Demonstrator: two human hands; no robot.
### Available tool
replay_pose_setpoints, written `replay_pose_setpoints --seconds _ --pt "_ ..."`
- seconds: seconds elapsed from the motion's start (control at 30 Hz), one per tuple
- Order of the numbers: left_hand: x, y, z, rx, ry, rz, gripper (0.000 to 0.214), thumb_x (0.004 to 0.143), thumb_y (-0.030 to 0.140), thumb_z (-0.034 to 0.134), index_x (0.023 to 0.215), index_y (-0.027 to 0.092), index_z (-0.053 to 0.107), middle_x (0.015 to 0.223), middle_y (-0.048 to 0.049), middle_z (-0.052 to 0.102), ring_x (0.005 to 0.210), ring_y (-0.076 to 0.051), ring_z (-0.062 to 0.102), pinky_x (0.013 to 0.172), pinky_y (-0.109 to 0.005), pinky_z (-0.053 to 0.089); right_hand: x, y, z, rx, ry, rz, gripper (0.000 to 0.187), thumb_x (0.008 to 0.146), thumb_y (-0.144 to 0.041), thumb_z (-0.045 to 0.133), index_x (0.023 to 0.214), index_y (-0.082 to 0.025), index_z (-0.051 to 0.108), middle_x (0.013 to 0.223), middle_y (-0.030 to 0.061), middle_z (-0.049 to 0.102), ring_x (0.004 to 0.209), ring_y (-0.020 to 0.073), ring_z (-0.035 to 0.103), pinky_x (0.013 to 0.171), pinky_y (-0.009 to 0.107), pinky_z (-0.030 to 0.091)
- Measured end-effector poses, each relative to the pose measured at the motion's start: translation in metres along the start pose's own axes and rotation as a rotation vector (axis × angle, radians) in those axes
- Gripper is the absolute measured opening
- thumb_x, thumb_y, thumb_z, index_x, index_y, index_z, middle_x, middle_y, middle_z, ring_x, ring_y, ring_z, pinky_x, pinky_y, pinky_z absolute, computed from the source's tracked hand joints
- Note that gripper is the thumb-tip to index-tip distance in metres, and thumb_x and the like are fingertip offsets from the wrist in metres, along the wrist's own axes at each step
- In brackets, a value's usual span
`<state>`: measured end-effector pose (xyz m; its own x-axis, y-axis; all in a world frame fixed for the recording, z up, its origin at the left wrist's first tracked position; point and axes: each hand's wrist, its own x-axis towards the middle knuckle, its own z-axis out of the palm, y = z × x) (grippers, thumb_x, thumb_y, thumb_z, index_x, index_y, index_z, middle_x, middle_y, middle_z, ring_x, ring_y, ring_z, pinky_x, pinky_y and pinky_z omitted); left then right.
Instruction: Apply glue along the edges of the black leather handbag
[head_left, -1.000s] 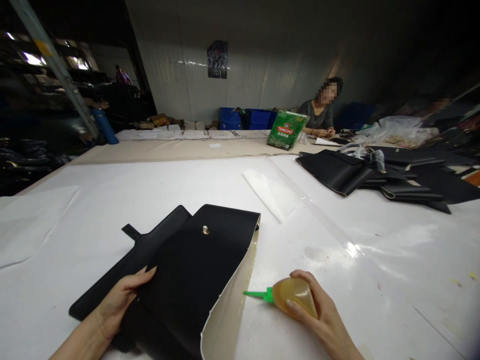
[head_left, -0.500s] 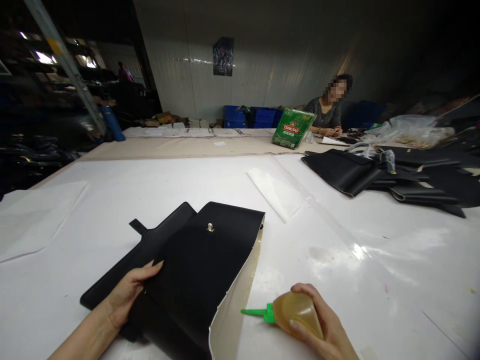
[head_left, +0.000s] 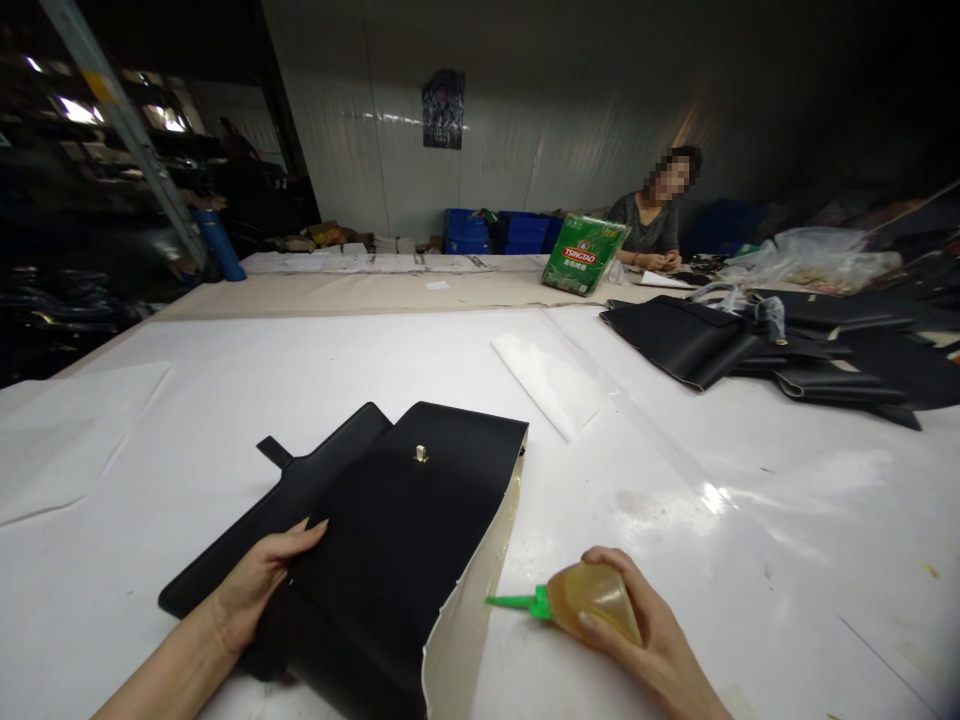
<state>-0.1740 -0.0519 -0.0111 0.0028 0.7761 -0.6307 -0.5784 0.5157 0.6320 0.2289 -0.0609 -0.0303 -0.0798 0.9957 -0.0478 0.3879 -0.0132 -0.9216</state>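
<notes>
A black leather bag piece [head_left: 390,530] with a small metal stud [head_left: 421,453] lies on the white table [head_left: 750,520] in front of me. Its right edge is lifted, showing a cream underside [head_left: 465,610]. My left hand [head_left: 259,580] grips the piece's left part, fingers curled over a fold. My right hand [head_left: 645,640] is closed round an amber glue bottle [head_left: 592,612]. The bottle's green nozzle [head_left: 514,602] points left at the cream edge, just short of it.
A folded white sheet [head_left: 551,380] lies past the bag piece. Several black bag parts [head_left: 757,350] are stacked at the right. Another person [head_left: 649,225] sits at the far side beside a green package [head_left: 583,255]. Blue crates [head_left: 495,232] stand at the wall.
The bottle and my right hand rose slightly, the nozzle staying by the cream edge. My left hand keeps its grip; the view shifted a little.
</notes>
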Motion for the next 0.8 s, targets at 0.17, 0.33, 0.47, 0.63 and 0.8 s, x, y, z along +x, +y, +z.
replay_pose_setpoints --seconds 0.17,0.33,0.47,0.63,0.8 --pt "-0.001 -0.001 -0.002 -0.005 -0.03 -0.001 0.045 0.076 0.007 0.068 0.119 0.007 0.054 0.083 -0.0148 0.074 0.082 -0.034 0.07 0.077 -0.049 0.059 0.003 -0.002 -0.004 -0.065 0.093 0.004 0.043 0.074 -0.048 0.065 0.108 -0.026 0.054 0.109 0.004 0.06 0.094 0.0247 0.062 0.078 0.029 0.05" --pt "-0.002 0.001 0.002 0.004 -0.037 -0.007 0.044 0.074 0.007 0.069 0.117 0.009 0.057 0.082 -0.0141 0.074 0.08 -0.035 0.07 0.076 -0.05 0.059 -0.011 -0.008 0.005 0.055 -0.042 0.034 0.042 0.073 -0.048 0.066 0.107 -0.027 0.055 0.105 0.0045 0.061 0.089 0.0253 0.063 0.076 0.031 0.052" --pt "0.0 0.005 0.006 -0.012 -0.029 -0.039 0.041 0.075 0.01 0.07 0.115 0.008 0.058 0.088 -0.0163 0.074 0.088 -0.037 0.068 0.083 -0.054 0.055 -0.01 -0.01 0.004 0.055 0.095 0.078 0.044 0.071 -0.05 0.067 0.107 -0.028 0.055 0.106 0.0026 0.06 0.088 0.024 0.063 0.078 0.03 0.049" --pt "0.002 0.006 0.009 -0.014 -0.009 -0.054 0.045 0.075 0.011 0.069 0.118 0.009 0.057 0.088 -0.0159 0.074 0.09 -0.038 0.067 0.084 -0.055 0.055 -0.017 -0.013 0.01 0.18 -0.031 0.096 0.044 0.068 -0.051 0.068 0.104 -0.029 0.056 0.098 0.0009 0.063 0.082 0.0232 0.064 0.073 0.029 0.05" --pt "-0.009 0.013 0.026 -0.057 -0.042 -0.095 0.073 0.065 0.017 0.077 0.132 0.022 0.049 0.094 -0.01 0.074 0.095 -0.04 0.065 0.078 -0.048 0.059 -0.023 -0.009 0.015 0.475 -0.002 0.257 0.054 0.064 -0.058 0.067 0.106 -0.028 0.048 0.078 0.0008 0.067 0.071 0.0253 0.067 0.064 0.033 0.051"
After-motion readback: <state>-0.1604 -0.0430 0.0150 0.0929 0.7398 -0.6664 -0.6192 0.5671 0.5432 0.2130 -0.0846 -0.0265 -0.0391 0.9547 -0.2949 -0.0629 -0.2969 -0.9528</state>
